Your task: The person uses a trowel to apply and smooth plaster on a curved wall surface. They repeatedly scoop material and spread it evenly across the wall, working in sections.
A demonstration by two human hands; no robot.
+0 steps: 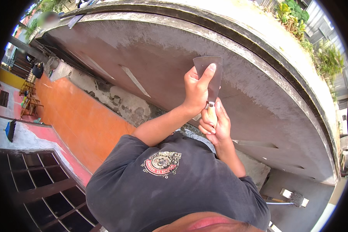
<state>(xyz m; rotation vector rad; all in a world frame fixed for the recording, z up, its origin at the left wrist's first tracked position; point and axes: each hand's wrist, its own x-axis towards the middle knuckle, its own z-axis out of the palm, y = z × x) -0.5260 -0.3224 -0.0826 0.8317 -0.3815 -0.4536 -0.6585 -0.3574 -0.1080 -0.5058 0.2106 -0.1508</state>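
Observation:
A wide-bladed putty knife (215, 77) with a pale wooden handle points up toward the top of a grey-brown wall (162, 62). My right hand (219, 125) is wrapped round its handle. Higher up, my left hand (199, 87) pinches the metal blade, the thumb pressed flat on its near face and the fingers behind it. The blade's wide edge overlaps the wall in view; whether it touches the surface, I cannot tell. Darker and lighter patches mark the wall, with a rough band below its top edge.
A pale ledge (236, 40) curves along the wall's top, with plants (292, 19) beyond. Orange floor (81, 120) lies left, beside a dark window grille (42, 181). Wooden chairs (31, 104) stand far left. A bristled brush (295, 199) is at the lower right.

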